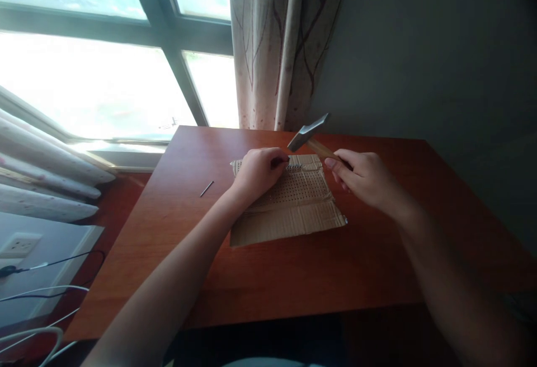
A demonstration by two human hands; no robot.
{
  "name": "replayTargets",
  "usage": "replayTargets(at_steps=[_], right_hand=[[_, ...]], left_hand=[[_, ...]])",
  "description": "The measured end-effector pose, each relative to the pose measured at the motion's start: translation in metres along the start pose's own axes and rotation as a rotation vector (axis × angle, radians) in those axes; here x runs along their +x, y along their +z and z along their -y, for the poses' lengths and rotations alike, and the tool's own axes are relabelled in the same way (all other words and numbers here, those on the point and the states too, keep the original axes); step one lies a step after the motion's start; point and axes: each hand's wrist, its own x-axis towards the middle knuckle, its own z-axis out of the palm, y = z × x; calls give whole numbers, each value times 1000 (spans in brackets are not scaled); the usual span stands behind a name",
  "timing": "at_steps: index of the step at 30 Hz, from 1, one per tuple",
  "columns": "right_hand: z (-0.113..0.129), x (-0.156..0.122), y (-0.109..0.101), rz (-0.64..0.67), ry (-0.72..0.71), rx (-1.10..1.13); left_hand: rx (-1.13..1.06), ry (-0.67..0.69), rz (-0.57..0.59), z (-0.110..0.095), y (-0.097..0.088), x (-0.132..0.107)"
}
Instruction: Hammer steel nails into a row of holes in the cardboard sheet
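Note:
A perforated piece of corrugated cardboard (289,221) lies on the wooden table, its upper part covered with rows of small holes. My left hand (263,166) rests over its far left part, thumb and finger pinched on a nail, of which only a small dark end shows. Just right of those fingertips runs a short row of dark nails (295,166) in the cardboard. My right hand (356,172) grips the wooden handle of a hammer (309,132). The metal head is raised above the cardboard's far edge, up and right of my left fingertips, touching nothing.
A loose nail (207,188) lies on the table (327,269) left of the cardboard. Beyond the table's far edge hang a curtain (264,48) and a dark wall. Cables (46,288) and a wall socket (20,245) are at the lower left.

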Motion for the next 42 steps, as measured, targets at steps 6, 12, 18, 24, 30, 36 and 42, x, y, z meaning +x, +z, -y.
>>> replayTargets(at_steps=[6, 12, 18, 24, 30, 36, 42], right_hand=[[12, 1, -18, -2, -48, -42], [18, 2, -15, 4, -66, -74], [19, 3, -15, -48, -94, -47], [17, 3, -14, -28, -88, -96], [16, 2, -15, -65, -97, -75], [15, 1, -9, -64, -99, -107], [14, 0, -6, -37, -86, -157]], left_hand=[[13, -22, -19, 0, 2, 1], [51, 0, -8, -1, 0, 1], [23, 0, -19, 0, 1, 1], [28, -10, -11, 0, 1, 1], [25, -8, -10, -2, 0, 1], [50, -21, -11, -4, -1, 0], [43, -37, 3, -3, 0, 0]])
